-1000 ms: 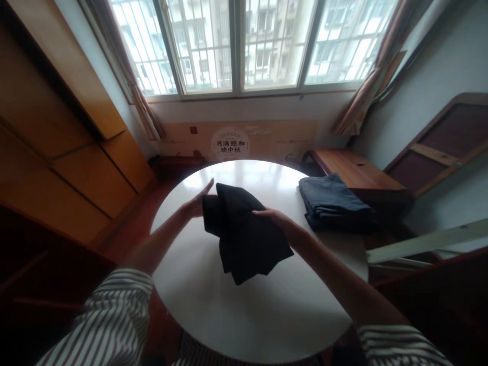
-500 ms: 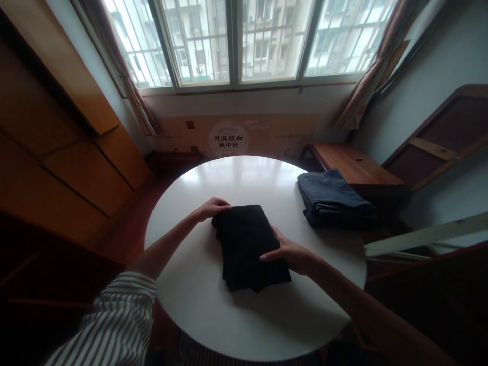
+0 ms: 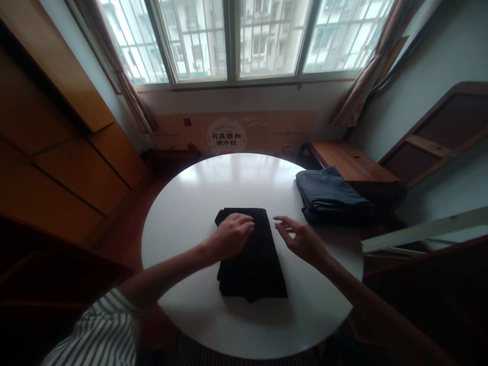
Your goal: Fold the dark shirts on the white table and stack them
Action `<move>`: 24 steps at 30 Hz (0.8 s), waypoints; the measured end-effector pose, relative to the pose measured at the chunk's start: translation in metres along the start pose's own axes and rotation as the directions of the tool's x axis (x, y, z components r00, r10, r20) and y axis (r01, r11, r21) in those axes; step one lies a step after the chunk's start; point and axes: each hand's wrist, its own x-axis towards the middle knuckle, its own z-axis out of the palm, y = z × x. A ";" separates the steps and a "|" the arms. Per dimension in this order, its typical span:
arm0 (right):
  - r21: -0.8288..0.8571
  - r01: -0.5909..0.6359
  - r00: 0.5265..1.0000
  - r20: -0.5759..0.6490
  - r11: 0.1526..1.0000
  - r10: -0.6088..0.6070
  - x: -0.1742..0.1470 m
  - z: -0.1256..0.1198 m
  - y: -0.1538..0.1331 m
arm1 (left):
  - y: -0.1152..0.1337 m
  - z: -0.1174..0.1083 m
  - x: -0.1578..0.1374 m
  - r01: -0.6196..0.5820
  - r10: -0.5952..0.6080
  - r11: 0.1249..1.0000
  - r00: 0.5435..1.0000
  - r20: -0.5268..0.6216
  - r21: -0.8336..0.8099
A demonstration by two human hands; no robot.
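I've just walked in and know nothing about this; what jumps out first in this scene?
A folded black garment lies in the middle of a round white table, with the person's left hand resting flat on its top. The right hand hovers open just beside it, fingers spread. At the table's right edge sits a stack of folded dark blue clothes, and a wide barred window brightens the wall behind.
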 end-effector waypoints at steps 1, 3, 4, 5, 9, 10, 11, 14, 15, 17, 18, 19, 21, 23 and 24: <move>-0.031 0.147 0.989 0.026 0.989 -0.146 0.012 0.001 -0.001 | 0.014 0.009 -0.011 -0.044 0.043 0.999 0.998 0.052 0.023; -0.039 0.368 0.909 0.222 0.929 -0.352 0.035 0.013 -0.005 | 0.033 0.026 -0.031 -0.070 0.063 0.997 0.987 0.146 0.042; -0.047 0.429 0.858 0.333 0.902 -0.391 0.045 0.022 -0.007 | 0.039 0.033 -0.039 -0.061 0.053 0.997 0.982 0.180 0.041; -0.075 0.460 0.820 0.418 0.885 -0.391 0.054 0.032 -0.008 | 0.043 0.038 -0.045 -0.048 0.040 0.998 0.978 0.202 0.035; -0.276 0.407 0.851 0.462 0.871 -0.251 0.079 0.068 0.000 | 0.045 0.043 -0.061 -0.056 0.055 0.998 0.965 0.255 -0.004; -0.314 0.370 0.875 0.436 0.875 -0.213 0.084 0.072 0.003 | 0.047 0.042 -0.065 -0.067 0.066 0.998 0.962 0.267 -0.005; -0.338 0.328 0.894 0.412 0.882 -0.175 0.089 0.073 0.007 | 0.049 0.041 -0.069 -0.079 0.075 0.997 0.958 0.275 0.002; -0.351 0.177 0.954 0.292 0.919 -0.071 0.102 0.062 0.017 | 0.057 0.042 -0.078 -0.103 0.084 0.993 0.956 0.279 0.052; -0.351 0.112 0.976 0.217 0.930 -0.035 0.105 0.055 0.020 | 0.060 0.042 -0.080 -0.109 0.085 0.991 0.957 0.278 0.071; -0.322 -0.037 0.993 0.092 0.946 0.070 0.108 0.037 0.026 | 0.064 0.043 -0.081 -0.125 0.090 0.987 0.954 0.285 0.105; -0.279 -0.110 0.986 0.094 0.954 0.141 0.107 0.029 0.029 | 0.065 0.043 -0.081 -0.132 0.092 0.984 0.952 0.293 0.120; -0.213 -0.176 0.966 0.149 0.961 0.210 0.106 0.022 0.032 | 0.065 0.043 -0.080 -0.140 0.094 0.981 0.949 0.299 0.134; -0.037 -0.291 0.901 0.326 0.956 0.287 0.103 0.012 0.038 | 0.063 0.045 -0.079 -0.163 0.108 0.975 0.944 0.311 0.154; 0.113 -0.345 0.873 0.404 0.932 0.274 0.100 0.009 0.041 | 0.058 0.049 -0.077 -0.191 0.129 0.967 0.940 0.316 0.171; 0.153 -0.341 0.883 0.391 0.927 0.260 0.101 0.009 0.043 | 0.055 0.051 -0.075 -0.199 0.135 0.963 0.939 0.315 0.182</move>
